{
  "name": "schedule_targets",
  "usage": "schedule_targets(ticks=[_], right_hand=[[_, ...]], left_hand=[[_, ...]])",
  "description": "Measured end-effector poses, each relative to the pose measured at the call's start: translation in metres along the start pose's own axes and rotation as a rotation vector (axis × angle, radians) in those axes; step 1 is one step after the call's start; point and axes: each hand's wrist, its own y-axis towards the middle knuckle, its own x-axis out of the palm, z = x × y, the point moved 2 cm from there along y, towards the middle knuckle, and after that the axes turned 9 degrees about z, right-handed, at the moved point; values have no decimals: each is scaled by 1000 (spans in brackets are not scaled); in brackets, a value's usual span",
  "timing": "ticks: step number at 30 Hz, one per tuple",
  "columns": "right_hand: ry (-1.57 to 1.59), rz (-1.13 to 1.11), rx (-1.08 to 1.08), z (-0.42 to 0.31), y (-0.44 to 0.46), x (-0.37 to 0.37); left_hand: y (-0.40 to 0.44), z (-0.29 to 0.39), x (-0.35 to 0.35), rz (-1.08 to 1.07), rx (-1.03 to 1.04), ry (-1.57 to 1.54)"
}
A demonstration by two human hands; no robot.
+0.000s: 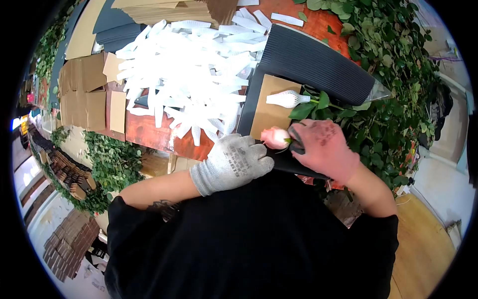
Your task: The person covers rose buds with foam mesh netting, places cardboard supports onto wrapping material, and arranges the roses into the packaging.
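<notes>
My right hand [323, 149], in a pink glove with dark fingertips, pinches a pale pink rose [275, 137] just below its bloom. The bloom points left, over the edge of a tan cardboard sheet. My left hand [238, 162], in a grey knit glove, is just left of the rose with its fingers curled; whatever lies inside them is hidden. Above the held rose, a flower head in a white foam net sleeve [289, 98] lies on the cardboard [271, 109], its leafy stem running right. Black corrugated paper [313, 62] spreads beyond it.
A big pile of white net sleeves [184, 74] covers the middle of the red table [149, 132]. Stacked cardboard [174, 12] and a cardboard box [82, 94] stand at the far left. Leafy rose stems [388, 65] are heaped along the right side.
</notes>
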Motion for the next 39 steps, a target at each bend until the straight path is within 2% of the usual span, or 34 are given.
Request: schedule_targets(ticks=[2, 4, 6, 8, 10, 12, 14, 15, 17, 19, 26, 28, 29, 30, 32, 33, 35, 37, 39], right_hand=[[-18, 148, -30, 3, 0, -1], [-21, 71, -3, 4, 7, 10], [105, -5, 28, 9, 14, 26], [144, 14, -2, 17, 11, 35], [109, -24, 33, 8, 11, 25], [92, -89, 63, 4, 11, 27], [68, -143, 92, 4, 19, 26], [65, -225, 127, 3, 21, 26], [73, -314, 168, 5, 15, 35], [37, -33, 47, 9, 4, 47], [55, -16, 52, 0, 10, 28], [109, -491, 169, -11, 25, 11], [98, -239, 66, -11, 9, 19], [101, -240, 64, -8, 3, 29], [38, 173, -76, -7, 0, 32], [38, 175, -69, -7, 0, 30], [78, 12, -2, -11, 5, 26], [81, -61, 26, -13, 6, 29], [113, -156, 60, -13, 10, 27]], left_hand=[[-1, -1, 0, 30, -1, -10], [0, -5, -2, -38, 5, -61], [4, -14, -15, -101, 9, -109], [12, -41, -45, -51, -371, -742], [12, -71, -41, -86, -953, -818], [27, -95, -18, -96, -893, -602], [30, -105, 8, -216, -935, -611], [33, -108, 17, -198, -903, -460], [38, -108, 20, -251, -912, -417], [41, -110, 27, -291, -925, -345], [40, -103, 31, -217, -821, -243], [41, -99, 28, -247, -804, -243], [40, -98, 29, -247, -808, -243], [37, -98, 30, -237, -811, -254], [35, -99, 33, -231, -809, -262], [34, -98, 34, -214, -810, -275], [30, -94, 32, -197, -809, -292], [31, -80, 13, -43, -493, 74], [42, -54, -22, -164, -493, 46]])
